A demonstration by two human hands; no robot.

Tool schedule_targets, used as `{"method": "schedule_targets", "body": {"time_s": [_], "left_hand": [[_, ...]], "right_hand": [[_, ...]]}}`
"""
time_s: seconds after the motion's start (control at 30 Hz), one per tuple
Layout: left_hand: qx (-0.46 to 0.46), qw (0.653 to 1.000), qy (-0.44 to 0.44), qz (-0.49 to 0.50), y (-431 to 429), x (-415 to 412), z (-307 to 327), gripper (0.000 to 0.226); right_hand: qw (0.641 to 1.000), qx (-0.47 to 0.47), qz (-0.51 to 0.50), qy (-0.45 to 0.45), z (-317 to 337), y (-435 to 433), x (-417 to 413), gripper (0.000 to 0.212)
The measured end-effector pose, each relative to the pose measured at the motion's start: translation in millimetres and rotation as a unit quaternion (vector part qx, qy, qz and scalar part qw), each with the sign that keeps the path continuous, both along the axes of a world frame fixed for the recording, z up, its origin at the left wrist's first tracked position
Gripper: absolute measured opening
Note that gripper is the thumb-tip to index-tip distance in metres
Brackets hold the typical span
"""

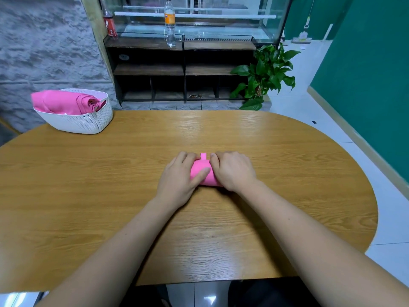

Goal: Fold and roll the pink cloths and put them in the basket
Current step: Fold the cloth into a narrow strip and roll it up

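Note:
A pink cloth [200, 171], rolled into a short thick roll, lies in the middle of the wooden table [110, 185]. My left hand [179, 180] grips its left end, the thumb across the top. My right hand [232, 169] curls over its right end. A small pink tab of the cloth sticks out between my fingertips at the far side. A white woven basket [88, 124] stands at the table's far left corner. Inside it lie other pink cloths [64, 101], rolled.
Behind the table stands a dark shelf unit [181, 69] with two bottles and a glass tank on top. A potted green plant [265, 74] is at its right. The table's rounded right edge borders a white tiled floor.

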State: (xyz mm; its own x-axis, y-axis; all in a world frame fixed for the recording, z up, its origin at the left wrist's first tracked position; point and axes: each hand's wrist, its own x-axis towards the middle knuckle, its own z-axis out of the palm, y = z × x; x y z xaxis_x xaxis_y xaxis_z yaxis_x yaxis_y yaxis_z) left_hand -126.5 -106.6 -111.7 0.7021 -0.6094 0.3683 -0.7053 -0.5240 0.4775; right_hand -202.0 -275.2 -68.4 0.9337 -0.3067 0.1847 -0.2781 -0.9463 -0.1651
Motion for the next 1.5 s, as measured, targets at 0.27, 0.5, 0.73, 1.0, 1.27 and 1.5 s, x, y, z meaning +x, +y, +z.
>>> {"method": "schedule_targets", "body": {"time_s": [0.27,0.5,0.73,1.0,1.27,1.5], "left_hand": [[-0.067,0.990,0.117,-0.042,10,13,-3,0.097],[-0.122,0.970,0.210,-0.018,15,17,2,0.081],[-0.235,0.927,0.286,-0.064,-1,17,17,0.104],[-0.275,0.906,0.309,-0.088,-15,10,35,0.104],[-0.229,0.951,0.186,-0.096,0,5,37,0.024],[-0.127,0.989,0.014,-0.072,10,14,38,0.019]], "right_hand": [[0.999,0.035,-0.013,-0.010,-9,-10,9,0.056],[0.988,0.021,0.123,-0.090,-27,-15,-22,0.073],[0.989,0.105,0.045,-0.094,-32,-15,-21,0.089],[0.914,0.364,-0.087,-0.156,-26,-6,-31,0.058],[0.787,0.576,-0.092,-0.199,-34,-5,-39,0.057],[0.772,0.599,-0.103,-0.185,-27,-4,-39,0.051]]}}
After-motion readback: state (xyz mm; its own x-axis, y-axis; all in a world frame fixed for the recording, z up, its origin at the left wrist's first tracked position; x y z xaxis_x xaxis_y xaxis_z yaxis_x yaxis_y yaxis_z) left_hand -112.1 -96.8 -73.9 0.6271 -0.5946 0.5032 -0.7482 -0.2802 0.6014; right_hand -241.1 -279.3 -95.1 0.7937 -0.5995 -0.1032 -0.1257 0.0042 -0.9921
